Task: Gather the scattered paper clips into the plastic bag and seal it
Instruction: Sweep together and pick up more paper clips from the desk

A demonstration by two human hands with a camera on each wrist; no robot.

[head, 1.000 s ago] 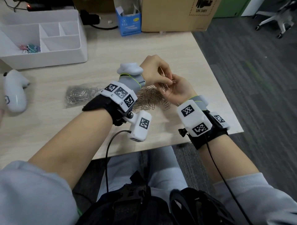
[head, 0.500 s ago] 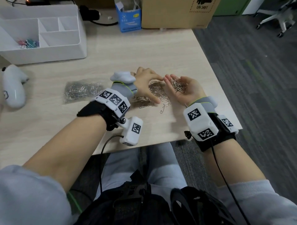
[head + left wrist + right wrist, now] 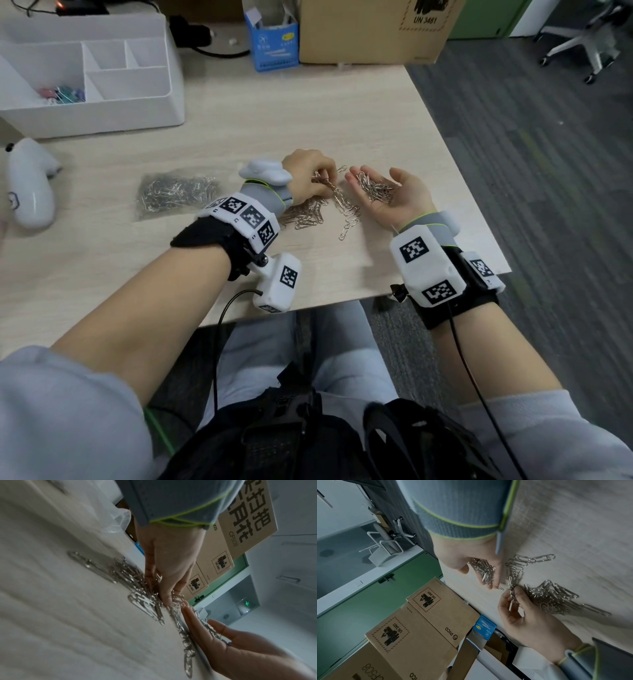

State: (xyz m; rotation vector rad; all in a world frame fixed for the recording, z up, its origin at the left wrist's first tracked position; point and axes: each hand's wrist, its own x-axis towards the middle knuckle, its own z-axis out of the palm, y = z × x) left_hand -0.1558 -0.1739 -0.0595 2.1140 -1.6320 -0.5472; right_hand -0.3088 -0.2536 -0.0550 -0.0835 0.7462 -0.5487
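A heap of silver paper clips [image 3: 310,216] lies on the wooden table [image 3: 274,120], with a trail of linked clips [image 3: 349,216] running toward me. My left hand [image 3: 323,178] pinches a bunch of clips [image 3: 511,592] at the far edge of that heap [image 3: 547,596]. My right hand [image 3: 407,202] lies palm up just to the right, fingers relaxed, cradling a small pile of clips [image 3: 373,190]; the same pile [image 3: 485,570] shows in the right wrist view. The clear plastic bag [image 3: 174,195], flat and holding many clips, rests left of my left wrist.
A white desk organizer [image 3: 102,85] with coloured clips stands at the back left, and a white controller [image 3: 30,195] lies at the left edge. A blue box [image 3: 274,44] and a cardboard box [image 3: 370,31] line the back. The table edge [image 3: 479,212] is right of my right hand.
Both hands came down from a raised position. The left hand left the right palm, reached onto the heap and now pinches a bunch of clips. The right palm stays up with its clips.
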